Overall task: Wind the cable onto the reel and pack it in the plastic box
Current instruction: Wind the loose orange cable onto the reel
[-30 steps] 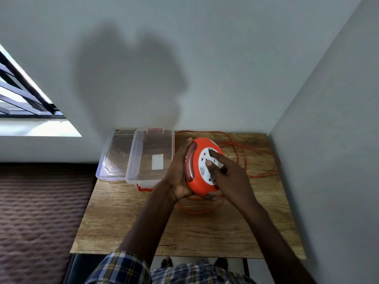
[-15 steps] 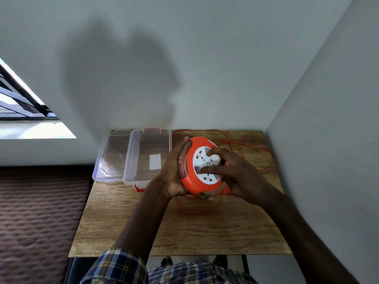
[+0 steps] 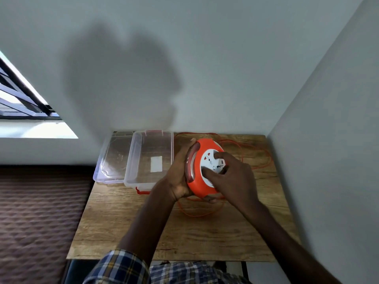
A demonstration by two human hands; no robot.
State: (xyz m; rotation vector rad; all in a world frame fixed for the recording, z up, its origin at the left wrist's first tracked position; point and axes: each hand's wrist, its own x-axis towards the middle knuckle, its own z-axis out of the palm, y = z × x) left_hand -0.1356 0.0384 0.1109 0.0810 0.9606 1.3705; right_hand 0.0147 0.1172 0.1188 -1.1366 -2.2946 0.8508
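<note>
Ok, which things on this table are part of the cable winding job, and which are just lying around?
Part of the job:
orange reel, held by left hand, right hand on its face
loose orange cable
clear plastic box
box lid

Just there:
wooden table

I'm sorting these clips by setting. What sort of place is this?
Probably a room in a home, in a corner. A small wooden table stands against plain grey walls, a window sits at the left, and what looks like a quilted bed cover lies beside the table.

reel (image 3: 196, 177) back: hidden by left hand (image 3: 178, 177) | socket markings: blurred
</note>
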